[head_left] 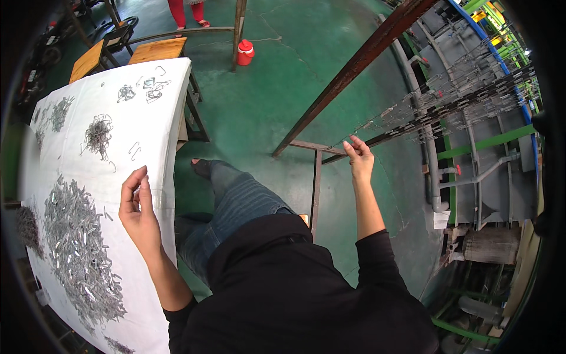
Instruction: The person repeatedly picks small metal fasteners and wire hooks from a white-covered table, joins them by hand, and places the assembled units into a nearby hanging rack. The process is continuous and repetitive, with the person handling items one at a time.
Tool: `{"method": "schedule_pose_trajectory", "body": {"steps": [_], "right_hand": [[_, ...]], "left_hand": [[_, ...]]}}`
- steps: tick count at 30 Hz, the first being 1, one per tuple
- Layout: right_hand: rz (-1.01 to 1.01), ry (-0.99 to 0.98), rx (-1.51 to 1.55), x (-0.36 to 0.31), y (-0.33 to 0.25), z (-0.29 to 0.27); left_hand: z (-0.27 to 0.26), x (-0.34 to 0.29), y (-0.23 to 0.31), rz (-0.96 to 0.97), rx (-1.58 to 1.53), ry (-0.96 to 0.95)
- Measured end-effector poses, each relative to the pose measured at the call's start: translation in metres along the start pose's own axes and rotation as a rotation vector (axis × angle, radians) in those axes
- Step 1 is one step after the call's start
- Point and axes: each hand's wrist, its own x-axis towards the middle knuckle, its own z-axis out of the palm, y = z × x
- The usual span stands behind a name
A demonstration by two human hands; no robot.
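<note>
Silvery metal pieces (pixel 82 253) heaped on the white worktop (pixel 128 265), lower left of the frame, with a tangle of wire hooks (pixel 97 137) above them and loose hooks (pixel 135 151) just right of that tangle. More small bunches of wire (pixel 154 89) toward the worktop's far edge, upper left of the frame. Of the hands, left hand (pixel 138 206) raised over the worktop's right edge, fingers curled, thumb close to the fingertips; impossible to tell whether gripping anything thin. Right hand (pixel 361 164) lifted right of centre, thumb and fingertips drawn together near the lower-left end of long rows of metal links (pixel 424 112); grip likewise impossible to make out. Rusty post (pixel 354 76) slanting above, red bucket (pixel 245 54) on the green floor (pixel 283 88), upper middle of the frame
</note>
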Motion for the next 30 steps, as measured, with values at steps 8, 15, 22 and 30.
{"method": "schedule_pose_trajectory", "body": {"steps": [8,15,22,30], "right_hand": [[-0.167,0.042,0.144,0.018,0.023,0.026],[-0.302,0.119,-0.045,0.004,0.007,0.032],[-0.452,0.084,-0.081,-0.026,-0.025,0.020],[-0.628,-0.270,0.060,-0.061,-0.068,0.040]], "left_hand": [[-0.001,-0.009,-0.001,0.029,0.009,0.013],[-0.006,-0.013,-0.008,0.034,0.016,0.019],[-0.009,-0.020,-0.045,-0.001,0.177,0.063],[-0.061,-0.040,-0.114,0.022,0.532,0.437]]}}
